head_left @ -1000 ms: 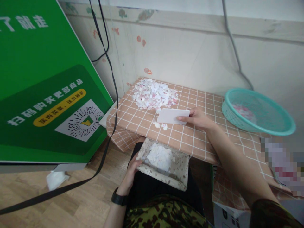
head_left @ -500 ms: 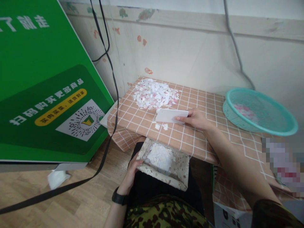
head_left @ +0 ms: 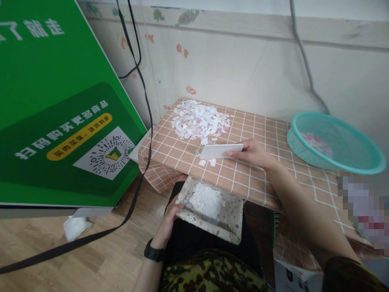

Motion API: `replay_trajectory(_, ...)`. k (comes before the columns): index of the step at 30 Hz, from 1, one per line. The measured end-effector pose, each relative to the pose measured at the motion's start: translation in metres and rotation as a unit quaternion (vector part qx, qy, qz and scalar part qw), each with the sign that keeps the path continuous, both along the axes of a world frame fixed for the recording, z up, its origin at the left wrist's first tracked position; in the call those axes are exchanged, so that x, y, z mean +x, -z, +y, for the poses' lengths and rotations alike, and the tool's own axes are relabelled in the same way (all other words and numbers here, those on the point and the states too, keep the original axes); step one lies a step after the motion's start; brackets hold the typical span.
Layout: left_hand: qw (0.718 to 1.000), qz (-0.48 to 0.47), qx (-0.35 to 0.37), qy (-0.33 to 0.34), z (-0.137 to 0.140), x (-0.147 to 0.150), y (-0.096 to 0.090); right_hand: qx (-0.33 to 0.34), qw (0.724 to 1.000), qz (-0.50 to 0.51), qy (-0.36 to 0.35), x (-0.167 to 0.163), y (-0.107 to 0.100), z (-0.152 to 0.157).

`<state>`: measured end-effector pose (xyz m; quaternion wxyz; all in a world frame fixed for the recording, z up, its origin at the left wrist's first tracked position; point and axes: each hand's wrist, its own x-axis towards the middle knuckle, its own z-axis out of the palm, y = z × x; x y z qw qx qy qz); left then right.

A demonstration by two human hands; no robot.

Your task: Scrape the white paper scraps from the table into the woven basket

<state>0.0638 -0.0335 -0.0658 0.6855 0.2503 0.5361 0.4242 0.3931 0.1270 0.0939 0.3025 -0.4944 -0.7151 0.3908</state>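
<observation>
Our right hand (head_left: 253,154) is closed on the short end of a white card (head_left: 219,151), thumb on the side facing us. From that grip the card's long axis runs out leftward, roughly along the table's near edge. A few loose scraps (head_left: 203,162) lie at its far end and along its lower edge, on our side of it. The big paper pile (head_left: 199,119) sits beyond the card, up and left of the right hand, which is the nearer hand to it.

Toward us and left of that grip, below the table (head_left: 252,132) edge, is the tray (head_left: 209,229), with more paper bits (head_left: 206,200) inside. Our left hand (head_left: 170,218) is clamped on its left wall, thumb over the rim. We judge that the relation to mind is this: loose scraps lie between card and tray. Right of the right hand, well apart, stands a green basket (head_left: 310,154).
</observation>
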Motion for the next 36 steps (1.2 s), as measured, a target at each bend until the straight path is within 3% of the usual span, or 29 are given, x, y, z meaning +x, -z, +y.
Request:
replay_trajectory(8,1.0,-0.002,0.009,0.01,0.002,-0.001,0.001,0.006,0.998,0.035,0.044,0.014,-0.005,0.002)
replay_trajectory(15,1.0,-0.008,0.014,-0.013,0.002,0.001,-0.003,-0.028,0.999,0.032,0.001,0.031,-0.005,0.008)
replay_trajectory(21,1.0,-0.008,0.008,-0.005,0.001,0.0,-0.001,0.023,0.998,0.025,0.055,0.028,-0.008,0.009)
replay_trajectory(28,1.0,-0.012,0.028,0.0,0.002,0.002,-0.007,0.023,0.993,0.046,0.106,0.037,-0.019,0.01)
replay_trajectory(36,1.0,-0.008,0.012,0.002,0.001,0.002,-0.007,0.029,0.995,0.068,0.072,0.025,-0.01,0.007)
